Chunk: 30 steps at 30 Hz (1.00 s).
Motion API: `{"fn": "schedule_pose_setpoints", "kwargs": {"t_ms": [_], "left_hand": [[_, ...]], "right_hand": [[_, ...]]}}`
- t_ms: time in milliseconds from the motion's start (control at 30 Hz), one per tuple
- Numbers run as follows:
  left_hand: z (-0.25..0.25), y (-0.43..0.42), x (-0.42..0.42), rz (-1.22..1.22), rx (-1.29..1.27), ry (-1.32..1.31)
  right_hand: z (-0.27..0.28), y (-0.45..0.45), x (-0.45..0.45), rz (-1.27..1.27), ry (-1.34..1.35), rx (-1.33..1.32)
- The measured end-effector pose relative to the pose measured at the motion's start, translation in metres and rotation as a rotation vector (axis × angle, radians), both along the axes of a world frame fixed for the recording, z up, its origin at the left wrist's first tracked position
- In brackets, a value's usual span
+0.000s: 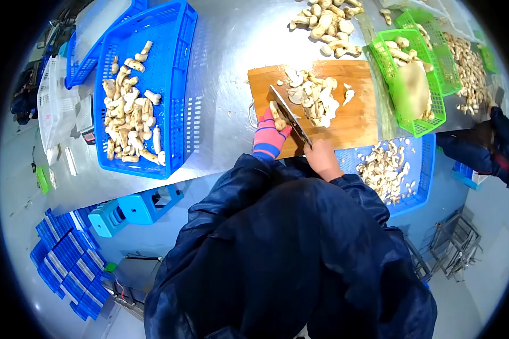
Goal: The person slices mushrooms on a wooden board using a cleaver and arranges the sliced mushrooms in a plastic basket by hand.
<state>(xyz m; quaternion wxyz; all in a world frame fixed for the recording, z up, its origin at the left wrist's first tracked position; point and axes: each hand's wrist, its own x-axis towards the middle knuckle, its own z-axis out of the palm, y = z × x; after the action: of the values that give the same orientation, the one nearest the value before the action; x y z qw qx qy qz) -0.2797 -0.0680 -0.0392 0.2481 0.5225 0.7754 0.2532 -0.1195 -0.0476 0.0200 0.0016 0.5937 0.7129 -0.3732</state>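
My left hand [270, 137], in a pink and blue striped glove, holds a mushroom [277, 116] at the left edge of the wooden cutting board [359, 113]. My bare right hand [322, 158] is wrapped round the handle of a knife [291, 117] at the board's front edge. The blade points up and to the left, right beside the held mushroom. Sliced mushrooms [316, 99] lie in a heap on the board, to the right of the blade, with a few loose slices further right.
A blue crate [178, 96] with whole mushrooms stands at left. More mushrooms [331, 25] lie behind the board. Green baskets [418, 127] stand at right. A blue crate [427, 175] with cut pieces sits below the table's edge. Another person's dark sleeve [464, 147] shows at far right.
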Motion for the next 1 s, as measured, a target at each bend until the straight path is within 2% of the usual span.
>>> {"fn": "schedule_pose_setpoints", "kwargs": {"t_ms": [100, 133, 233, 367, 533, 600, 700, 800, 900, 1000], "left_hand": [[-0.009, 0.005, 0.000, 0.268, -0.211, -0.648], [0.004, 0.008, 0.002, 0.302, -0.225, -0.707], [0.000, 0.014, 0.008, 0.395, -0.188, -0.835], [0.004, 0.023, 0.013, 0.342, -0.253, -0.722], [-0.019, 0.025, 0.015, 0.282, -0.213, -0.624], [-0.023, 0.024, 0.015, 0.286, -0.221, -0.669], [-0.020, 0.024, 0.014, 0.289, -0.237, -0.725], [-0.021, 0.023, 0.013, 0.323, -0.190, -0.790], [-0.019, 0.023, 0.011, 0.326, -0.171, -0.843], [-0.017, 0.023, 0.008, 0.333, -0.221, -0.893]], "right_hand": [[-0.005, 0.001, 0.004, -0.011, -0.022, -0.004], [-0.005, 0.003, 0.005, 0.004, 0.014, 0.029], [0.005, 0.007, 0.005, -0.004, -0.011, 0.010], [0.007, 0.003, 0.009, -0.006, -0.004, 0.028], [0.050, -0.009, 0.014, -0.051, 0.052, -0.031], [0.056, -0.011, 0.013, -0.083, 0.047, -0.051], [0.048, -0.011, 0.011, -0.088, 0.006, -0.047], [0.007, 0.001, -0.006, -0.057, -0.048, -0.043], [-0.003, 0.016, -0.013, -0.034, 0.082, 0.024], [0.003, 0.013, -0.003, -0.107, 0.092, 0.053]]}}
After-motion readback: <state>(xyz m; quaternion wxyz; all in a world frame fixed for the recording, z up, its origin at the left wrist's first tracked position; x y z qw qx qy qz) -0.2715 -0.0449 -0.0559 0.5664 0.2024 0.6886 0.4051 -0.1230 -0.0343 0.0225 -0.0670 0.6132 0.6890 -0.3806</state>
